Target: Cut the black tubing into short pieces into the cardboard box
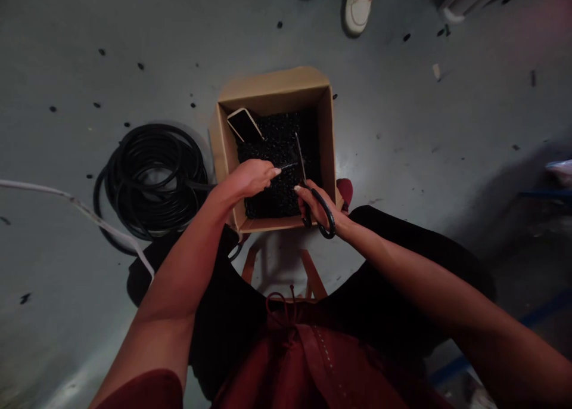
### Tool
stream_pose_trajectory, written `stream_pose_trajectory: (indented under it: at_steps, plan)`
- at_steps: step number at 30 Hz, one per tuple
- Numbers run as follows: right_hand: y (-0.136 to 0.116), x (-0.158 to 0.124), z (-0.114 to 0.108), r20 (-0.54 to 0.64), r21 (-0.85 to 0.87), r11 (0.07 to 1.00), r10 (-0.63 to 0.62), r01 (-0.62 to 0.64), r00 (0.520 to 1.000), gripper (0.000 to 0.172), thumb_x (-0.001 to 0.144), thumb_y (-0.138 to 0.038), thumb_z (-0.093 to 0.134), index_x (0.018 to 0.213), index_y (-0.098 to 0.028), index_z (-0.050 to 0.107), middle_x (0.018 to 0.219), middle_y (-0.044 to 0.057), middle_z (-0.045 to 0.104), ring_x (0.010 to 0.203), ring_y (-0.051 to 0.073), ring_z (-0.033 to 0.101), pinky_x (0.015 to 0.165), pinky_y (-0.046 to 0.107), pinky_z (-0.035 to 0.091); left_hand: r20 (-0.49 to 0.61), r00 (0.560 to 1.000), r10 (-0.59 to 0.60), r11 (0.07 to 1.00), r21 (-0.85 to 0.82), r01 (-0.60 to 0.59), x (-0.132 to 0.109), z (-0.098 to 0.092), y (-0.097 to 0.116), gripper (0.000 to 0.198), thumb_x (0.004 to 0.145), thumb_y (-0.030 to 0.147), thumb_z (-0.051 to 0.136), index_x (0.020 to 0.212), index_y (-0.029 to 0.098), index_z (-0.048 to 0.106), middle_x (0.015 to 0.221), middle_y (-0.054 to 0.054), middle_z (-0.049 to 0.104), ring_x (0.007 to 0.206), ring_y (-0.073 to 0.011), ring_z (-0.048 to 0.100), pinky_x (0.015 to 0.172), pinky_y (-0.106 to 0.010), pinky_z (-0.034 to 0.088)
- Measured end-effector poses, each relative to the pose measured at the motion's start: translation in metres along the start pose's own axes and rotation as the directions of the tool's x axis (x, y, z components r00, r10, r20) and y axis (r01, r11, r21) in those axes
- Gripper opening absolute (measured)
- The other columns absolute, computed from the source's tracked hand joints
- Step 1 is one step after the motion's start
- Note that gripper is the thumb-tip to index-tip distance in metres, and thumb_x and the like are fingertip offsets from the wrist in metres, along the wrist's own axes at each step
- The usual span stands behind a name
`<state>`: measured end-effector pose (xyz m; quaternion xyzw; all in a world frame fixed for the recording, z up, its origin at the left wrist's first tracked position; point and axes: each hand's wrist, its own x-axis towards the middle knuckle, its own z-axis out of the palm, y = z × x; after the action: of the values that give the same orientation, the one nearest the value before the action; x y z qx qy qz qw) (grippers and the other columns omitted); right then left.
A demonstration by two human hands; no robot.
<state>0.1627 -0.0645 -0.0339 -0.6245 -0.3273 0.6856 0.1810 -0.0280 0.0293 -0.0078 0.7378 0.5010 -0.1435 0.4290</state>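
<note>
In the head view, the left hand (255, 177) has its grip pinched round a thin, ribbed black tube (288, 166), whose end points at the blades of the scissors (302, 163); the right hand (314, 203) has its grip round their handles. The step in hand looks like snipping; the next cut would call for steadying the tube between the blades. Both hands work over an open cardboard box (273, 92) holding small black pieces (272, 200) and, in its far-left corner, a phone-like object (245, 126).

No writing, number or sign is legible.
</note>
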Motion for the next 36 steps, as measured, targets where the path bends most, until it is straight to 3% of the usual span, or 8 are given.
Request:
stream_pose_trajectory:
  at_steps: [6, 8, 11, 14, 18, 27, 36]
  plan:
    - [0.008, 0.007, -0.003, -0.002, 0.065, 0.992, 0.107, -0.107, 0.994, 0.032, 0.089, -0.053, 0.058, 0.086, -0.024, 0.046, 0.061, -0.007, 0.045, 0.043, 0.007, 0.043, 0.035, 0.019, 0.035, 0.121, 0.992, 0.04, 0.999, 0.028, -0.044, 0.002, 0.007, 0.002, 0.029, 0.091, 0.027, 0.046, 0.073, 0.016, 0.066, 0.072, -0.005, 0.068, 0.067, -0.0153, 0.058, 0.066, -0.026, 0.041]
    - [0.01, 0.011, -0.005, -0.009, 0.081, 0.989, 0.123, -0.122, 0.992, 0.031, 0.09, -0.053, 0.059, 0.088, -0.024, 0.047, 0.061, -0.007, 0.046, 0.044, 0.008, 0.045, 0.036, 0.019, 0.037, 0.075, 0.997, 0.02, 0.999, 0.028, -0.022, 0.002, 0.007, 0.001, 0.029, 0.092, 0.028, 0.045, 0.078, 0.016, 0.067, 0.074, -0.005, 0.067, 0.068, -0.016, 0.058, 0.066, -0.026, 0.04]
    - [0.011, 0.013, -0.005, -0.012, 0.118, 0.985, 0.13, -0.127, 0.991, 0.031, 0.091, -0.053, 0.056, 0.091, -0.024, 0.048, 0.064, -0.006, 0.05, 0.047, 0.009, 0.048, 0.038, 0.02, 0.042, -0.083, 0.996, -0.013, 0.999, -0.03, 0.011, 0.002, 0.004, -0.002, 0.031, 0.094, 0.03, 0.042, 0.089, 0.015, 0.069, 0.08, -0.007, 0.068, 0.074, -0.0175, 0.059, 0.071, -0.028, 0.042]
    - [0.01, 0.011, -0.003, -0.015, 0.112, 0.988, 0.112, -0.109, 0.994, 0.03, 0.094, -0.052, 0.053, 0.095, -0.023, 0.049, 0.07, -0.003, 0.056, 0.053, 0.01, 0.053, 0.042, 0.021, 0.045, -0.225, 0.973, -0.047, 0.995, -0.1, 0.024, 0.001, -0.001, -0.004, 0.033, 0.094, 0.031, 0.04, 0.092, 0.014, 0.068, 0.085, -0.008, 0.069, 0.078, -0.0185, 0.06, 0.074, -0.029, 0.044]
    - [0.004, 0.005, 0.001, 0.001, 0.101, 0.994, 0.044, -0.044, 0.999, 0.035, 0.094, -0.056, 0.05, 0.103, -0.022, 0.053, 0.078, 0.0, 0.062, 0.061, 0.012, 0.06, 0.049, 0.022, 0.049, -0.324, 0.943, -0.07, 0.984, -0.175, 0.013, 0.003, -0.002, -0.005, 0.032, 0.093, 0.032, 0.04, 0.091, 0.015, 0.068, 0.081, -0.006, 0.069, 0.075, -0.0178, 0.059, 0.073, -0.029, 0.044]
    - [-0.001, 0.001, 0.001, 0.002, 0.03, 0.999, -0.036, 0.036, 0.999, 0.041, 0.092, -0.059, 0.052, 0.109, -0.022, 0.06, 0.1, 0.006, 0.068, 0.081, 0.016, 0.067, 0.07, 0.029, 0.056, -0.357, 0.93, -0.084, 0.975, -0.223, 0.003, 0.007, 0.003, -0.001, 0.032, 0.094, 0.034, 0.041, 0.087, 0.015, 0.067, 0.077, -0.005, 0.067, 0.067, -0.0156, 0.056, 0.066, -0.028, 0.04]
    - [-0.004, -0.002, 0.001, 0.024, 0.021, 0.998, -0.064, 0.064, 0.998, 0.039, 0.091, -0.059, 0.052, 0.105, -0.023, 0.057, 0.1, 0.005, 0.067, 0.082, 0.018, 0.066, 0.072, 0.032, 0.056, -0.366, 0.928, -0.065, 0.981, -0.194, -0.008, 0.008, 0.013, 0.007, 0.032, 0.094, 0.032, 0.041, 0.091, 0.016, 0.068, 0.078, -0.005, 0.068, 0.074, -0.0178, 0.059, 0.07, -0.029, 0.042]
